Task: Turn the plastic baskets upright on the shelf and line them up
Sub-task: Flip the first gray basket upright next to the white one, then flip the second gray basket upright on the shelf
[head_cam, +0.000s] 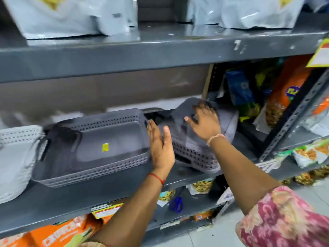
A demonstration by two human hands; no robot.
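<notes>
Right hand (204,120) spread flat on overturned basket (199,138) for flipping, left hand (161,145) open, empty, bracing upright basket (99,145).

Very little print can be read — motion blur smears most of it. The upper shelf edge (178,50) bears a scuffed white mark resembling a "7" in the upper right of the frame. The orange snack bag (288,90) at right shows a purple-and-yellow logo, its letters illegible. A small yellow sticker (105,147) sits on the dark grey basket (92,145) at centre left — unreadable. Bottom left, the orange carton (65,232) carries blurred white lettering.
</notes>
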